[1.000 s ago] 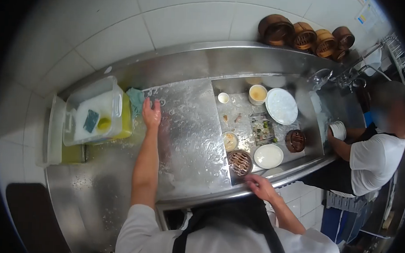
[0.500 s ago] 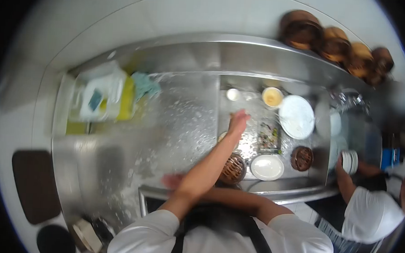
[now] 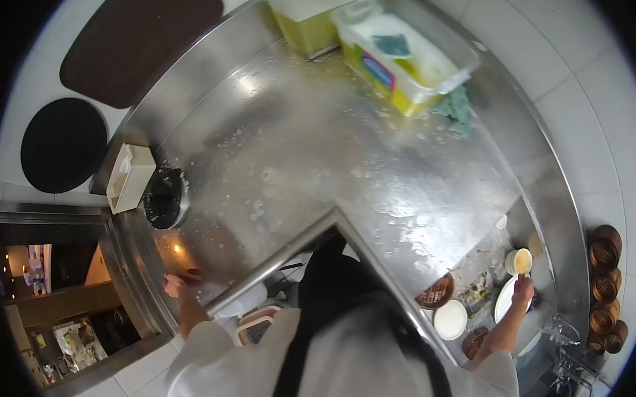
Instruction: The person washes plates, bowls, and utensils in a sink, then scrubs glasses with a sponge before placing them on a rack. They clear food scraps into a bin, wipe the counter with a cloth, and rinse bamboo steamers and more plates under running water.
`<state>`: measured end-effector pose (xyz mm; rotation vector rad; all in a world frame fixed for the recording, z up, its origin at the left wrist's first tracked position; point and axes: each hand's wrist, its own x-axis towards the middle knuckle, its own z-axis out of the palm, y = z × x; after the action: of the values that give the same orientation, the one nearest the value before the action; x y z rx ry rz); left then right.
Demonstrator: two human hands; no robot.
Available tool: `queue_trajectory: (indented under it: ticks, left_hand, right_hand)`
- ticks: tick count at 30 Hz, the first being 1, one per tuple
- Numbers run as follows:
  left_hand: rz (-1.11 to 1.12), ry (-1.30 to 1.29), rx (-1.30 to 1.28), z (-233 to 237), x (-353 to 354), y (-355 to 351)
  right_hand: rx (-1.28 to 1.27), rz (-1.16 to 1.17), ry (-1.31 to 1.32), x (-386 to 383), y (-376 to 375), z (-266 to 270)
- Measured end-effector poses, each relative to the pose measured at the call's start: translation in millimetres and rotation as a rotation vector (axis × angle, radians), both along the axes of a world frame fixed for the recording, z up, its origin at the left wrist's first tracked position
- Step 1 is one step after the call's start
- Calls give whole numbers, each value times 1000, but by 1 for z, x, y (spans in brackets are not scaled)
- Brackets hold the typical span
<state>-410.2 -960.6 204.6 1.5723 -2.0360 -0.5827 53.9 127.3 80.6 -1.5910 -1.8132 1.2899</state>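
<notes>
My left hand (image 3: 175,286) is at the far left, low over the metal counter by its front edge. Its fingers look curled; whatever they hold, if anything, is too small to tell. On the right, my right hand (image 3: 524,287) reaches over the recessed basin. Its fingers are bent at the edge of a large white plate (image 3: 502,303), just below a pale cup with yellow contents (image 3: 520,261). Which of these it grips, I cannot make out. Nearby lie a white oval plate (image 3: 450,320), a brown woven basket (image 3: 436,292) and scattered food scraps (image 3: 476,290).
A clear tub of suds (image 3: 409,50) stands at the back, with a green cloth (image 3: 455,109) beside it. At left are a black round container (image 3: 165,199) and a beige box (image 3: 131,178). Brown steamer baskets (image 3: 604,289) line the right ledge. A metal rim (image 3: 386,272) runs before me.
My view has swung left, and the co-worker has left the frame. My arms, crossed before, are now spread: left hand at the counter's left end, right hand over the dishes.
</notes>
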Motion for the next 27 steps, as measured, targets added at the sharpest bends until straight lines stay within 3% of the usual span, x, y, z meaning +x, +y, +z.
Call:
queue_trajectory:
  ticks: [1, 2, 3, 5, 6, 7, 8, 9, 10, 12, 13, 14, 16, 18, 19, 20, 21, 23, 25, 26, 27]
  left_hand:
    - [111, 70, -7, -29, -3, -24]
    - [-74, 74, -114, -55, -20, -14]
    - [-263, 84, -215, -86, -38, -7]
    - [-729, 621, 416, -115, -71, 104]
    - [-837, 913, 836, -122, -83, 166]
    - [-851, 1069, 1224, -129, -96, 228]
    - [-1179, 722, 946, -112, -95, 279]
    - [-1489, 338, 364, -81, -98, 308]
    - [-1611, 280, 236, -65, -115, 314]
    - [-1644, 100, -268, -75, -199, 269]
    - [-1584, 508, 628, -89, -232, 244]
    - [-1210, 1038, 1422, -102, -264, 219]
    - [-1377, 767, 712, -90, -310, 214]
    - [-1439, 528, -4, -70, -355, 249]
    - [-1504, 419, 575, -65, -326, 310]
    - [-1647, 831, 628, -93, -299, 376]
    - [-1760, 443, 185, -63, -254, 431]
    - [-1985, 339, 251, -50, -201, 493]
    - [-2269, 59, 832, -8, -169, 544]
    - [-2183, 187, 942, -23, -200, 549]
    - [-2312, 372, 157, -9, -238, 553]
  right_hand:
    - [-319, -255, 464, -13, -59, 41]
    - [-386, -197, 486, -1, -68, 26]
    - [-413, -233, 303, -28, -95, 39]
    - [-436, -189, 37, -66, -127, 33]
    - [-429, -108, -39, -81, -132, 17]
    - [-382, -75, 22, -116, -168, 38]
    - [-336, -41, 85, -155, -208, 62]
    - [-314, 103, 91, -178, -237, 90]
    - [-303, 82, 93, -179, -252, 112]
    - [-239, 233, 51, -176, -262, 145]
    - [-203, 153, 92, -153, -264, 153]
    - [-198, 86, 28, -132, -271, 169]
    - [-147, -272, 2, -88, -289, 168]
    - [-147, -340, 29, -15, -297, 131]
    - [-157, -349, 29, 16, -287, 107]
    - [-137, -442, 159, 37, -283, 74]
    - [-161, -436, 59, 6, -309, 99]
    - [-190, -451, 32, -42, -341, 125]
    - [-186, -311, 126, -43, -353, 143]
    - [-178, -303, 104, -46, -364, 160]
    - [-142, -347, 88, -44, -376, 174]
